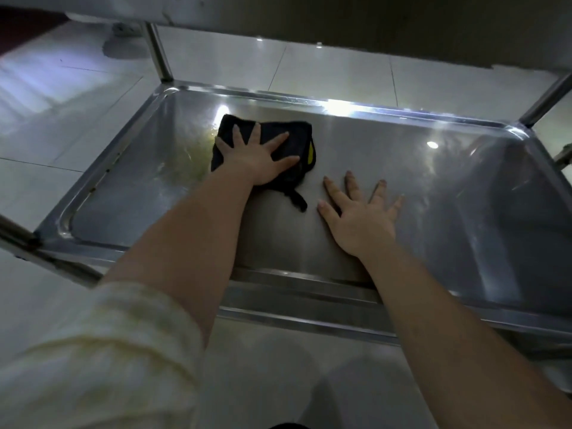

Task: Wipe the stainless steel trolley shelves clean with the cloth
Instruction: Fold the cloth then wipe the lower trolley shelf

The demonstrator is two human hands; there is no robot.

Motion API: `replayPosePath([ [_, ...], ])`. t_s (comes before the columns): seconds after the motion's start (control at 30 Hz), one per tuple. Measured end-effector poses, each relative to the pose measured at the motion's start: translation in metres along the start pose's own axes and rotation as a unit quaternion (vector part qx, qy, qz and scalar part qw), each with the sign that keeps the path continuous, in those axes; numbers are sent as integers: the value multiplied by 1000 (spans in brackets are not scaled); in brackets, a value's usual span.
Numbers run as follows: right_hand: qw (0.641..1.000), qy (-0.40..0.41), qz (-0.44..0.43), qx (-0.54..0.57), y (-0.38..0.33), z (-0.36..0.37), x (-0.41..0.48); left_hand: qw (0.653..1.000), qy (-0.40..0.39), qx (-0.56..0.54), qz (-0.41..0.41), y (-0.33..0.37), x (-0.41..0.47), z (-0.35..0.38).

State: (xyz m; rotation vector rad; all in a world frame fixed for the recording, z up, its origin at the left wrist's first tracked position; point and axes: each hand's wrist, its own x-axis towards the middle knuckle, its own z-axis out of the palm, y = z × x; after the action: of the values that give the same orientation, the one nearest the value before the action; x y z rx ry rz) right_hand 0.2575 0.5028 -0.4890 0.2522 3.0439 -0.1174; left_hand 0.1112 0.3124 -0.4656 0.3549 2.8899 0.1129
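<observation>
Pressure should be even: your left grip lies open, fingers spread flat on the dark cloth, toward the far side of the lower shelf. Sweep into the yellowish smear just left. Your right grip, also open, braces on bare steel. Pale floor tiles surround the trolley, and the light is dim.

Likely commercial kitchen: steel trolley shelf, white tiled floor.
</observation>
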Motion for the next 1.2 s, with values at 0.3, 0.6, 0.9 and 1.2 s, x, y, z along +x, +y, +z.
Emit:
replayPosePath([
  [0.3, 1000, 9, 11, 6, 3, 0, 2, 997, -18, 35, 72, -11, -61, 18],
  [0.6, 1000, 5, 10, -2, 1, 1, -3, 996, 34, 43, 75, -25, -112, 36],
  [0.9, 1000, 1, 18, 8, 5, -3, -1, 999, 1, -3, -34, 3, 9, -4],
  [1.2, 1000, -15, 23, -1, 2, -12, -4, 996, 33, 1, 86, -53, -124, 37],
])
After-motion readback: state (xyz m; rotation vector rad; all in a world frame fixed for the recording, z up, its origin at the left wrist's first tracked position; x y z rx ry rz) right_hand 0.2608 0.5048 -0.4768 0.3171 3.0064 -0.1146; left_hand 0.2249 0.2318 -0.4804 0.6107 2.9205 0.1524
